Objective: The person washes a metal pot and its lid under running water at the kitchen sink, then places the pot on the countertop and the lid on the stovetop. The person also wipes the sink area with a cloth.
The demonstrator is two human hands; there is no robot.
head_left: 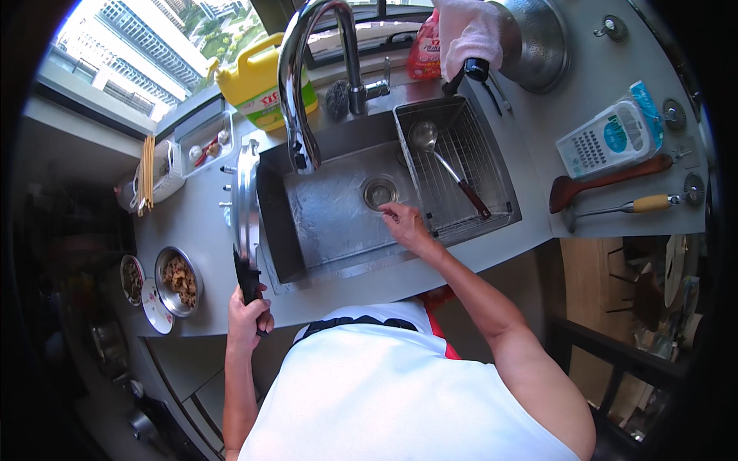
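My left hand [247, 316] is closed around the black handle of a metal pressure cooker lid [248, 199]. The lid stands on edge, seen nearly side-on, at the left rim of the stainless steel sink [331, 216]. My right hand [406, 226] hovers over the near part of the sink, its fingers loosely bent with nothing in them. Just beyond its fingertips is the round drain [379, 193]. To the right, a ladle [425, 136] with a dark brown handle lies in a wire rack [410, 154] set in the sink.
A chrome faucet [293, 95] arches over the sink. Left are a metal bowl of food [195, 265], a patterned plate [155, 311] and a white basket [172, 168] near chopsticks. Right lie a packaged grater [602, 141], a wooden spatula [611, 180] and a colander [539, 46].
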